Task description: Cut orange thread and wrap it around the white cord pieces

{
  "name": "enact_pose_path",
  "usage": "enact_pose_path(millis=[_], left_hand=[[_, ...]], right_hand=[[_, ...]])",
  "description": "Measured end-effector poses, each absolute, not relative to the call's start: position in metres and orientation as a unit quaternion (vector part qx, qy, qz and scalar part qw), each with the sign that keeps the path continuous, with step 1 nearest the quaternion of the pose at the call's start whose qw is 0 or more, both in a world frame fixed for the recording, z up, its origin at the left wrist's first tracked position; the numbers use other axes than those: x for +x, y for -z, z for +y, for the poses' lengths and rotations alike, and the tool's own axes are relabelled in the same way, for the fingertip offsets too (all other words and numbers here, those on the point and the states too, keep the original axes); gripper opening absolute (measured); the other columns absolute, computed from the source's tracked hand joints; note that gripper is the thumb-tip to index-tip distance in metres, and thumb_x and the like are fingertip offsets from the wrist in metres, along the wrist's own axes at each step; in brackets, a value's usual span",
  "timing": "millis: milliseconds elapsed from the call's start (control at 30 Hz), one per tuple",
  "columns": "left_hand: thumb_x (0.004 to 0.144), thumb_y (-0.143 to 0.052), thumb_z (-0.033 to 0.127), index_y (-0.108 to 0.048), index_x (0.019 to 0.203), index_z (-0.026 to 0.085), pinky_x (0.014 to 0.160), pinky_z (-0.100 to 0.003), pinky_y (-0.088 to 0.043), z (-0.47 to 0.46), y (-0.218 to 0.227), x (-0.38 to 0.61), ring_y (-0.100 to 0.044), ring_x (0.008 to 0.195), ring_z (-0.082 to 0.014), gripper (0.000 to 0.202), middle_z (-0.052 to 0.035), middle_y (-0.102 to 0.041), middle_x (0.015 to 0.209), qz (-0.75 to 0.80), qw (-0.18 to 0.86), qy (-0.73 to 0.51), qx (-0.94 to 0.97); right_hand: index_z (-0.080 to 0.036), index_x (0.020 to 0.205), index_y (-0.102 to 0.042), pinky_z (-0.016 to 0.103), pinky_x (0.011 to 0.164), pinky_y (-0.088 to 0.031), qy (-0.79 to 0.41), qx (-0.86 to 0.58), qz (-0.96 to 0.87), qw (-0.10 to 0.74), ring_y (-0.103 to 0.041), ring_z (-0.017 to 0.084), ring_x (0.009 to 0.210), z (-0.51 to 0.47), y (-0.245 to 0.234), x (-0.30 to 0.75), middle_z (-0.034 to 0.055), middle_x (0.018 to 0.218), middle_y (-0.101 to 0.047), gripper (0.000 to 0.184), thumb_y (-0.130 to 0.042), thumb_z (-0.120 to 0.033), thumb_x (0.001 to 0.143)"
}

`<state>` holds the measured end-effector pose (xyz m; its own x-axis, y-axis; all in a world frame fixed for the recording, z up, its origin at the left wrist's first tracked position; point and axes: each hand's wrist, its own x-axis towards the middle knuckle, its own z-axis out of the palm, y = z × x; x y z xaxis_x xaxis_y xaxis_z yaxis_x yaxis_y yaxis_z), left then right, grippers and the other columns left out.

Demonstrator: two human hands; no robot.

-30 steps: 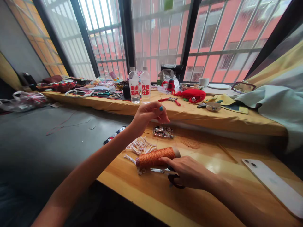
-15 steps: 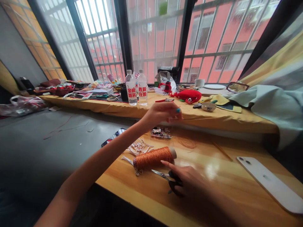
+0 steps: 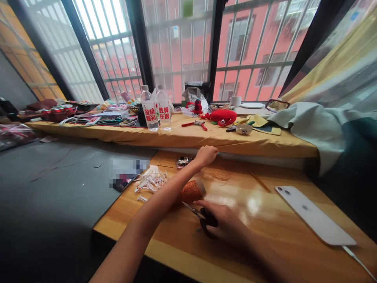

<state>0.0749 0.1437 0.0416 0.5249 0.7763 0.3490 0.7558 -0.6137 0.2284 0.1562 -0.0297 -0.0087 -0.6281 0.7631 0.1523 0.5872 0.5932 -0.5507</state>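
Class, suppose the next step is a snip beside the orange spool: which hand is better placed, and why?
Probably the right hand: it holds the scissors near the orange spool. The left hand is beyond the spool; its grip is hidden.

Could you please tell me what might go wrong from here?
The scissors in the right hand point toward the orange spool and the left forearm that partly hides it from this view, so a slip might nick either one. The spool also lies on its side on the wooden table, so a bump from an arm could perhaps set it rolling.
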Motion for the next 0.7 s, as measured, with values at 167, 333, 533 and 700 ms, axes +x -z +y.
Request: enact_pose_path(millis=[167, 333, 533, 700], left_hand=[[0.075, -0.050, 0.021, -0.064, 0.080, 0.010, 0.075, -0.032, -0.042, 0.157, -0.029, 0.071, -0.057, 0.087, -0.0239, 0.019, -0.0150, -0.064, 0.085, 0.435, -0.033, -0.096, 0.895], [0.079, -0.046, 0.021, -0.061, 0.091, 0.009, 0.080, -0.031, -0.040, 0.148, -0.062, 0.029, -0.052, 0.096, -0.0229, 0.022, -0.0150, -0.058, 0.099, 0.387, -0.067, -0.041, 0.919], [0.084, -0.040, 0.029, -0.058, 0.094, 0.017, 0.075, -0.029, -0.042, 0.053, -0.069, -0.065, -0.055, 0.083, -0.0172, 0.024, -0.0067, -0.060, 0.088, 0.291, -0.073, 0.013, 0.954], [0.076, -0.051, 0.035, -0.033, 0.123, 0.013, 0.085, -0.037, -0.039, -0.012, -0.017, -0.093, -0.044, 0.105, -0.0264, 0.055, -0.0138, -0.043, 0.122, 0.355, -0.123, -0.056, 0.925]], right_hand=[[-0.017, 0.115, -0.045, 0.027, 0.070, -0.042, -0.220, -0.379, -0.879, 0.187, -0.057, 0.018, 0.083, -0.032, 0.012, 0.159, 0.0071, 0.096, -0.063, 0.051, -0.049, -0.014, 0.064], [-0.019, 0.113, -0.046, 0.025, 0.066, -0.043, -0.232, -0.367, -0.851, 0.294, -0.055, 0.015, 0.074, -0.029, 0.014, 0.168, 0.0050, 0.090, -0.060, 0.045, -0.053, -0.020, 0.068], [-0.025, 0.112, -0.045, 0.032, 0.073, -0.042, -0.241, -0.367, -0.774, 0.456, -0.051, 0.019, 0.080, -0.007, 0.017, 0.184, 0.0043, 0.088, -0.053, 0.043, -0.051, -0.044, 0.073], [-0.027, 0.118, -0.040, 0.035, 0.081, -0.042, -0.363, -0.397, -0.727, 0.426, -0.049, 0.022, 0.099, 0.004, 0.029, 0.182, 0.0073, 0.109, -0.050, 0.045, -0.046, -0.045, 0.077]])
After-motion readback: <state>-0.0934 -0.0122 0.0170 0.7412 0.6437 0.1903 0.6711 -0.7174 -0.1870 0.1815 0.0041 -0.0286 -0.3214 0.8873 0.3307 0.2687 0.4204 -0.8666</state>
